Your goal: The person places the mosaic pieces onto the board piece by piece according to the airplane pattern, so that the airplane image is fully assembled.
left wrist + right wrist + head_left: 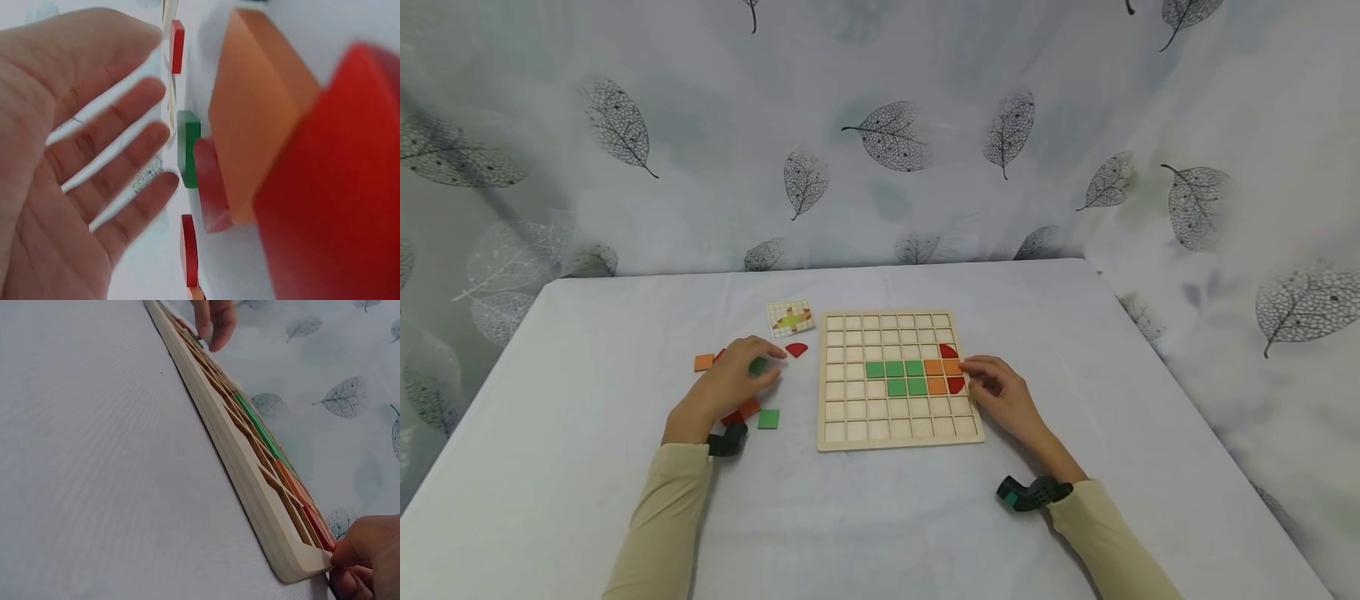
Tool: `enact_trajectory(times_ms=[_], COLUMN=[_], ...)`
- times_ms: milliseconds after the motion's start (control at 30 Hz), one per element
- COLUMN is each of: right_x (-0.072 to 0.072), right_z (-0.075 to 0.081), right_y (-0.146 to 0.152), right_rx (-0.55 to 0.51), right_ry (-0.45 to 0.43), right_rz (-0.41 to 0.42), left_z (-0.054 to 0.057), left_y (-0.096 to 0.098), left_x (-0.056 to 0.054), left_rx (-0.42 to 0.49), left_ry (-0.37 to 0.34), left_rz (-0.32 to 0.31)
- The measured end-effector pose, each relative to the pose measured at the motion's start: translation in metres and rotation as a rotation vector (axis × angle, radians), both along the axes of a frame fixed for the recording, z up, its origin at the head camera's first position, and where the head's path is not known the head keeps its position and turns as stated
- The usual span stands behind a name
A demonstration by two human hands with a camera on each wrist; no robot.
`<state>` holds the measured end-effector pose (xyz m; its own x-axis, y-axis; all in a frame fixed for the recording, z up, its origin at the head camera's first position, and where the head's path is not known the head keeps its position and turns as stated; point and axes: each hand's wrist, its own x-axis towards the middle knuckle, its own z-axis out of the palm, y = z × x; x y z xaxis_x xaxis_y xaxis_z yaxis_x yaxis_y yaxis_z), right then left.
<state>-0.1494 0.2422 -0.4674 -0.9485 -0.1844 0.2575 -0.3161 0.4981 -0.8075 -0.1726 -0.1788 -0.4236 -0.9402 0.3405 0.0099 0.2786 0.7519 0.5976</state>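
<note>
The grid board (847,410) lies mid-desk (880,525); green tiles (896,387), orange tiles (933,367) and red pieces (956,385) occupy cells toward its right side. The right hand (1006,400) grasps the board's right rim with its fingers; the left hand (724,390), fingers released, is positioned over loose pieces (768,419) at left; a pattern card (791,319) lies beyond, near the board's far-left corner.

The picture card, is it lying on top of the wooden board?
No, the picture card lies on the white tabletop, just left of the wooden board near its far left corner.
</note>
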Motion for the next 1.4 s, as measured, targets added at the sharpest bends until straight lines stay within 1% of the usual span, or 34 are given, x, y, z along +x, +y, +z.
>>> enact_trajectory(times_ms=[167, 233, 300, 400, 533, 600, 667, 767, 900, 1067, 1200, 1300, 1400], right_x=[0.000, 0.000, 0.000, 0.000, -0.001, -0.001, -0.001, -0.001, -0.001, -0.001, -0.001, -0.001, -0.001], right_z=[-0.001, -0.001, -0.001, -0.001, 0.001, 0.001, 0.001, 0.001, 0.002, 0.002, 0.002, 0.003, 0.002], right_y=[-0.001, -0.001, -0.001, -0.001, -0.001, -0.001, -0.001, 0.000, 0.000, -0.001, -0.001, 0.000, 0.000], right_rx=[-0.002, 0.003, 0.008, 0.011, 0.005, 0.004, 0.005, 0.010, 0.016, 0.017, 0.012, 0.007, 0.002], right_ry=[-0.012, -0.022, -0.027, -0.029, -0.023, -0.019, -0.014, -0.013, -0.016, -0.011, -0.005, -0.003, -0.007], right_rz=[0.001, -0.003, -0.008, -0.009, -0.006, -0.007, -0.006, -0.006, -0.006, -0.001, 0.006, 0.005, 0.001], left_z=[0.001, 0.002, 0.002, 0.003, 0.005, 0.006, 0.007, 0.005, 0.004, 0.004, 0.003, 0.002, 0.002], left_y=[-0.006, -0.009, -0.011, -0.014, -0.017, -0.017, -0.017, -0.016, -0.013, -0.009, -0.008, -0.006, -0.003], left_x=[0.001, 0.001, 0.001, 0.000, -0.002, -0.002, -0.002, -0.002, -0.002, -0.002, -0.002, -0.003, -0.003], left_rx=[-0.120, -0.138, -0.135, -0.097, -0.043, -0.031, -0.028, -0.041, -0.085, -0.125, -0.129, -0.124, -0.114], left_ry=[-0.030, -0.042, -0.046, -0.072, -0.127, -0.145, -0.139, -0.110, -0.080, -0.072, -0.041, -0.010, -0.002], left_rz=[0.070, 0.076, 0.069, 0.069, 0.090, 0.101, 0.104, 0.112, 0.151, 0.194, 0.189, 0.172, 0.163])
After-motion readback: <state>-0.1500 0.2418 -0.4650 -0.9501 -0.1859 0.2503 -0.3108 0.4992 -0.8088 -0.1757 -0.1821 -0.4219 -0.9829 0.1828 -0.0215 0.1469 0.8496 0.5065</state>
